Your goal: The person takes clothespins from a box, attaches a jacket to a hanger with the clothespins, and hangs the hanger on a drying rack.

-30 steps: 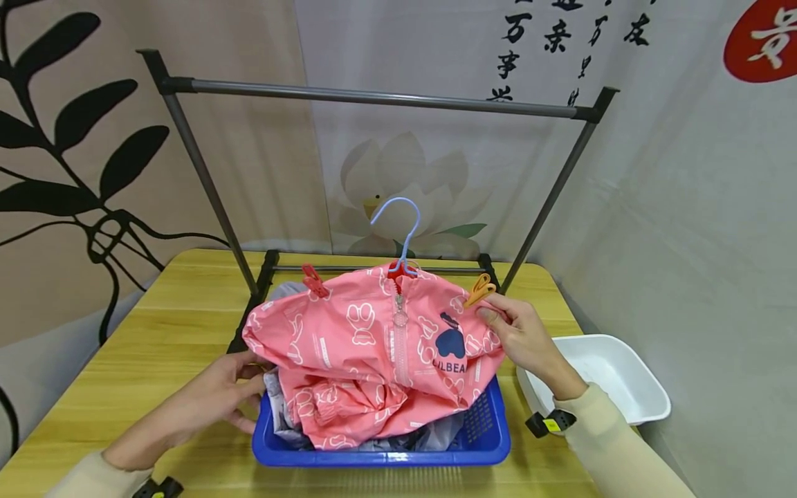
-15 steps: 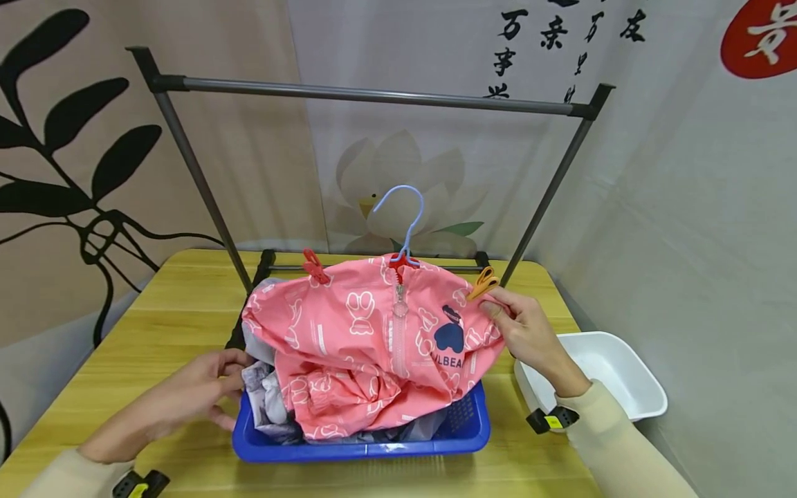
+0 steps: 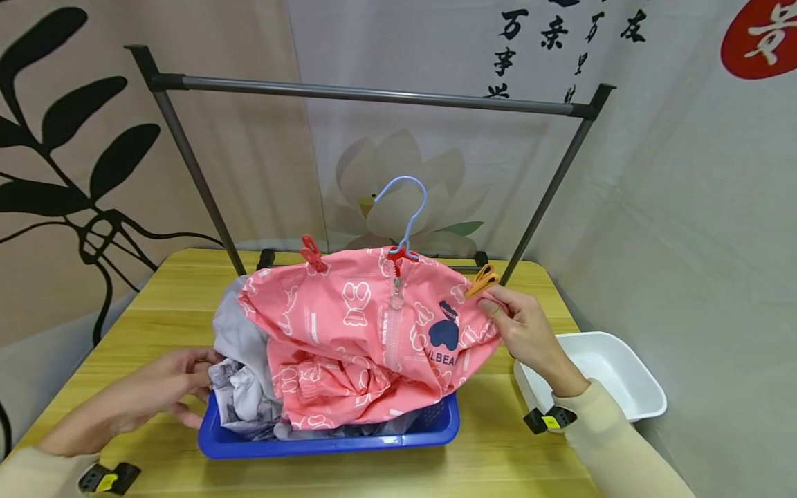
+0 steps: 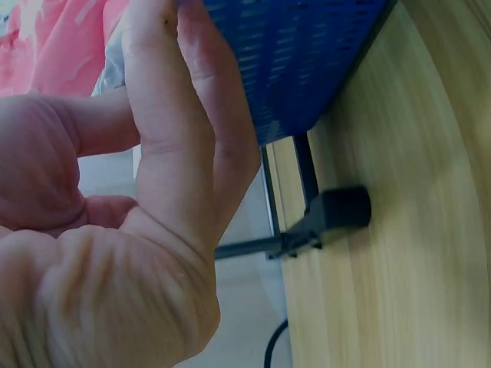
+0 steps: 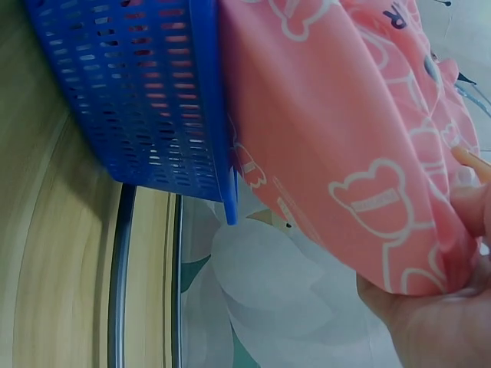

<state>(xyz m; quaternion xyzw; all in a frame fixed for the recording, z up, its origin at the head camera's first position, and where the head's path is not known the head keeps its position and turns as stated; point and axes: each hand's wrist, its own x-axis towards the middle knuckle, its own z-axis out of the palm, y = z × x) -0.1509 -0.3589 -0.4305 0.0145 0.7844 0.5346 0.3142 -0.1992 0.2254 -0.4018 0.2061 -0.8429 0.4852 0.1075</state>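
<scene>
A pink patterned jacket (image 3: 373,325) hangs on a blue hanger (image 3: 416,207), with a red clip (image 3: 313,254) and an orange clip (image 3: 483,280) at its shoulders. My right hand (image 3: 532,339) pinches the jacket by the shoulder beside the orange clip; the right wrist view shows bunched pink cloth (image 5: 376,176) in that hand (image 5: 441,322). My left hand (image 3: 149,394) grips the left end of the blue basket (image 3: 330,446), its fingertips partly hidden. From the left wrist, the hand (image 4: 146,199) lies against the basket's slotted side (image 4: 284,61). Grey clothes (image 3: 243,346) fill the basket's left part.
A dark metal rack stands behind, its top bar (image 3: 373,94) above the hanger and its base on the wooden table (image 3: 510,456). To the right is a white tray (image 3: 613,373), partly behind my right forearm. A printed cloth (image 3: 685,207) forms the backdrop.
The basket and my left hand have moved left, uncovering more grey clothes beside the jacket. The hanger hook has risen a little, while my right hand has kept its hold on the jacket.
</scene>
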